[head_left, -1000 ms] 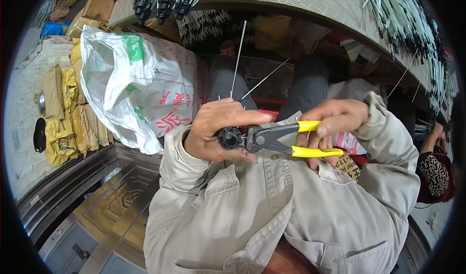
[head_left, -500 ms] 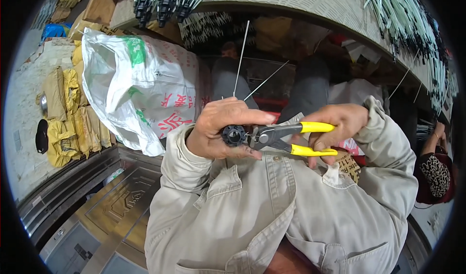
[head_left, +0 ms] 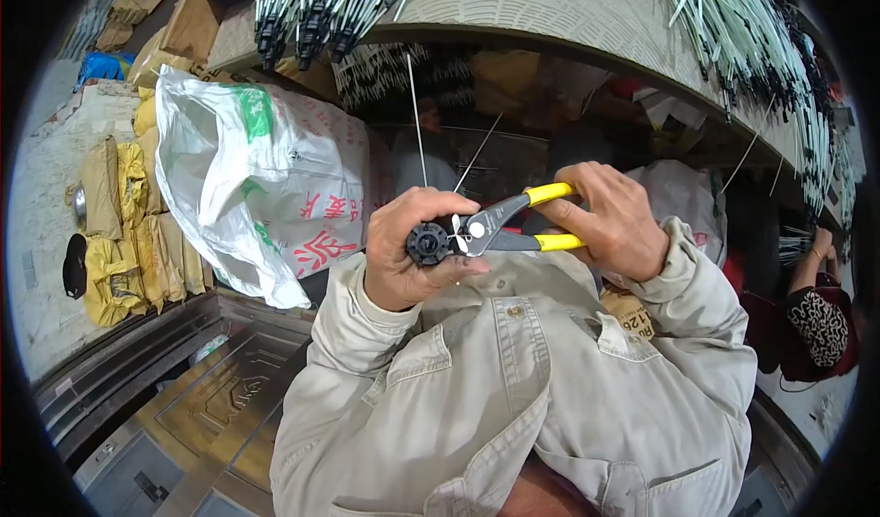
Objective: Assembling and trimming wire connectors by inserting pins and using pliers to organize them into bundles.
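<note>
Since the earlier frame, the yellow-handled cutters (head_left: 486, 227) have shifted up and to the left, with the handles swung higher; the white rods have leaned farther left.

At far left, a white sack (head_left: 284, 159) stands beside the left hand (head_left: 392, 256). That hand's fingers are clamped around a black toothed part (head_left: 428, 243), located in front of the wearer's chest, below the desk (head_left: 568, 13). Its round face points toward the camera; its long axis appears to run away from the viewer, but the hand hides its length. The part is probably light, stiff plastic; grip it by the outer rim.

Two thin white rods (head_left: 416, 119) emerge beyond the left hand and point toward the desk, one nearly straight, one slanting right. Expect light, springy stems; hold them near the base.

Next right, the cutters' long axis runs sideways, rising to the right; the jaws point left, against or just beside the part. Whether the blades meet cannot be told. Expect a rigid, moderately heavy tool; hold it by the sleeved handles. The right hand (head_left: 612, 221) has its fingers closed around these.
</note>
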Motion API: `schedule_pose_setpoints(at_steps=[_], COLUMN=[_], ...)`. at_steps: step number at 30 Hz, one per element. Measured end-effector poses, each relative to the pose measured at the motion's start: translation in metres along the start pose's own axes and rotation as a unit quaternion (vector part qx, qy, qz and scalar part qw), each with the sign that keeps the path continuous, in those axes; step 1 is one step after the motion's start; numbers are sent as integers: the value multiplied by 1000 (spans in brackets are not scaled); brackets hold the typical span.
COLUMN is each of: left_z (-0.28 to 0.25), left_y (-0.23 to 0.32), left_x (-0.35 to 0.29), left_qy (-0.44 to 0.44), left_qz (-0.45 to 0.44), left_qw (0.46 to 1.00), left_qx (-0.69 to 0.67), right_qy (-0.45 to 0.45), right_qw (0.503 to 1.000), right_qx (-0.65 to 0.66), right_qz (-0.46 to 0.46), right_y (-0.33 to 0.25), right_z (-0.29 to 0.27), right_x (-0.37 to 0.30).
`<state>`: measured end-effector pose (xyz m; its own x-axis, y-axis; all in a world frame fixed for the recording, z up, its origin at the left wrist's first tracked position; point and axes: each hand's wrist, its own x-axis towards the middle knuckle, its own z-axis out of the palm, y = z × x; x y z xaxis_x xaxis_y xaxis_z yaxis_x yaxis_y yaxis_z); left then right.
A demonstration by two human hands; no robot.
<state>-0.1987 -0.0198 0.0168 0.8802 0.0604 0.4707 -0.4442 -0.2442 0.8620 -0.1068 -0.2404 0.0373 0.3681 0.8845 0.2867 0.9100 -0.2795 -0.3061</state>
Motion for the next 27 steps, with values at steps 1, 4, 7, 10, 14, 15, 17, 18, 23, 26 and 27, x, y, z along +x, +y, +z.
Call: schedule_pose_setpoints(at_steps=[1,4,7,10,14,15,17,18,23,26,27], left_z=[0,-2,-4,-8,-12,-10,-9,-7,3,14,8], left_y=[1,0,1,-1,-9,-10,-7,-2,9,11,12], left_x=[1,-3,-6,-10,-15,-18,-19,-25,-35,-33,-38], left_qy=[6,18,36,48,56,74,70,79,189,285,212], left_qz=[3,9,-3,-47,28,36,64,52,-32,-3,-51], left_qw=[1000,1000,999,996,989,987,995,992,976,958,976], left_qx=[13,14,3,-54,-134,-138,-22,83,102,14,26], right_qy=[-1,15,15,21,124,103,167,187,182,174,191], right_qw=[1000,999,999,989,830,759,741,721,741,799,733], right_qx=[14,8,8,146,507,582,608,630,596,526,589], right_qz=[-6,-35,-49,6,197,272,232,220,250,231,281], right_y=[2,7,10,2,-24,-38,-57,-62,-65,-61,-63], right_z=[5,11,15,33,94,98,115,120,121,114,107], right_x=[0,6,12,13,27,36,47,48,45,40,38])
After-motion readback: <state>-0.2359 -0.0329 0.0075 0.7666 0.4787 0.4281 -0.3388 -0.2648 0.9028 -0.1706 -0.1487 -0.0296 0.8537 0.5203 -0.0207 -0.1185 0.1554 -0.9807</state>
